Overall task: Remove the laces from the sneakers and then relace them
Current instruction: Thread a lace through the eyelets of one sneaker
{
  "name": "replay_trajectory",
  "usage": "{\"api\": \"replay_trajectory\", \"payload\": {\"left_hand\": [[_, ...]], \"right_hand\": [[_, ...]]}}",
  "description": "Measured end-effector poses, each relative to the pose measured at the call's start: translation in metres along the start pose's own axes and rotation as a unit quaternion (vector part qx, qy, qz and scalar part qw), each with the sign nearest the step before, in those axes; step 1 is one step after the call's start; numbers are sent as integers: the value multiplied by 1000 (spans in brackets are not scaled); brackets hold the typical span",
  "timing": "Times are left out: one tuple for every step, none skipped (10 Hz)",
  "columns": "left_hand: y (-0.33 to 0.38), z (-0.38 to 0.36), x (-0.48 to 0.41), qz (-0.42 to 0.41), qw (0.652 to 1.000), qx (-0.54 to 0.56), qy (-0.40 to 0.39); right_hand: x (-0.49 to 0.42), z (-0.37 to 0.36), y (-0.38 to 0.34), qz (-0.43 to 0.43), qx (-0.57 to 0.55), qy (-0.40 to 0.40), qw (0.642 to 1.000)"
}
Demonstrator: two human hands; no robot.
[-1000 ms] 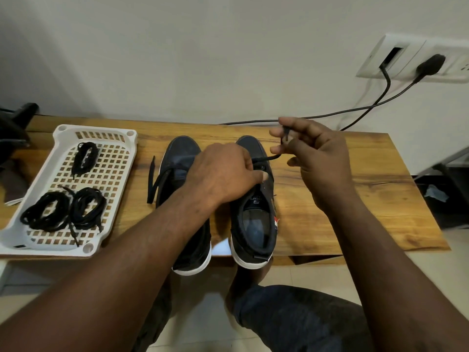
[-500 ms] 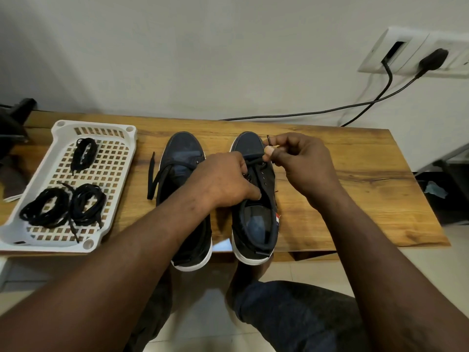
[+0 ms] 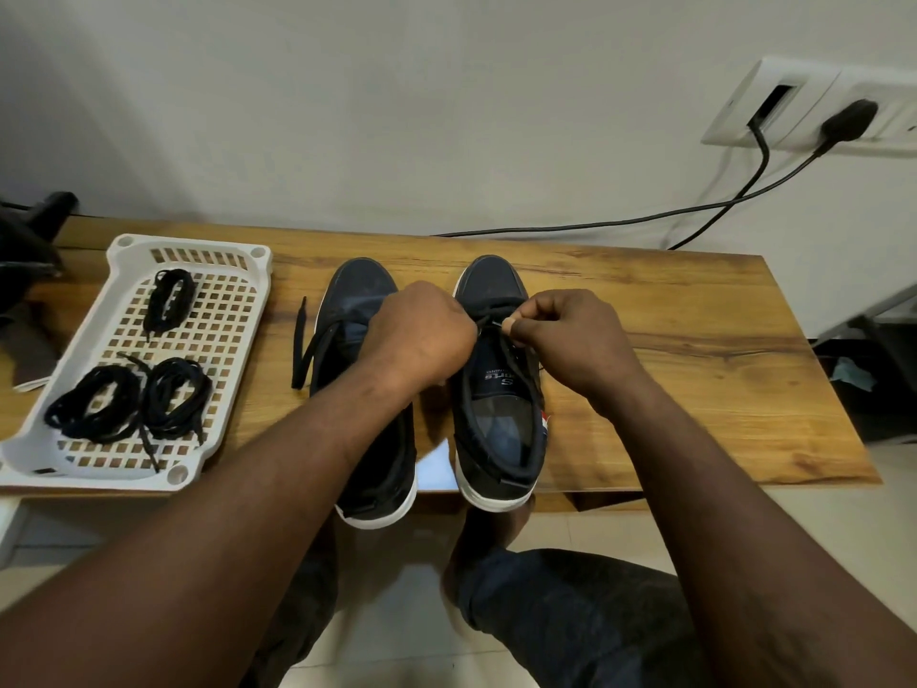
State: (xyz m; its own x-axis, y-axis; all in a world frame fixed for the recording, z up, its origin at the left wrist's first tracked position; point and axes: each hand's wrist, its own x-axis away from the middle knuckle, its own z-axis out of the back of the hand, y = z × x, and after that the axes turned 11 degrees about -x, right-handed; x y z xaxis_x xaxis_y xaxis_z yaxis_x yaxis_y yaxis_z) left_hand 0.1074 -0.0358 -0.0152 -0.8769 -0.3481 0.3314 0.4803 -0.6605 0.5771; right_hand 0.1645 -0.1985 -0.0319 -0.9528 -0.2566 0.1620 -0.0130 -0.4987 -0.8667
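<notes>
One lace (image 3: 491,317) is pinched by the right hand (image 3: 580,340) over the right sneaker (image 3: 501,439) on the desk (image 3: 694,389). The left hand (image 3: 422,335) is curled alongside, grip undeterminable. The left sneaker (image 3: 362,295) lies beneath the left forearm.

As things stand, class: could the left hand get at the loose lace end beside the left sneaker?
Probably yes. The loose lace end lies uncovered on the table between the tray and left sneaker; the left hand, at the right sneaker, would cross only that left sneaker.
</notes>
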Motion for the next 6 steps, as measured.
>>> {"api": "replay_trajectory", "payload": {"left_hand": [[0, 2, -2, 39, 995, 88, -38], [-1, 3, -5, 41, 987, 132, -81], [-2, 3, -7, 42, 987, 131, -86], [2, 1, -4, 30, 986, 135, -97], [2, 0, -4, 16, 987, 128, -97], [1, 2, -4, 18, 986, 130, -100]], "right_hand": [[-2, -2, 1, -6, 9, -3, 1000], [-3, -3, 2, -15, 15, -2, 1000], [-2, -3, 4, -23, 19, 2, 1000], [-2, -5, 5, -24, 32, 7, 999], [-1, -6, 5, -20, 34, 7, 999], [0, -6, 4, -1, 42, 4, 999]]}}
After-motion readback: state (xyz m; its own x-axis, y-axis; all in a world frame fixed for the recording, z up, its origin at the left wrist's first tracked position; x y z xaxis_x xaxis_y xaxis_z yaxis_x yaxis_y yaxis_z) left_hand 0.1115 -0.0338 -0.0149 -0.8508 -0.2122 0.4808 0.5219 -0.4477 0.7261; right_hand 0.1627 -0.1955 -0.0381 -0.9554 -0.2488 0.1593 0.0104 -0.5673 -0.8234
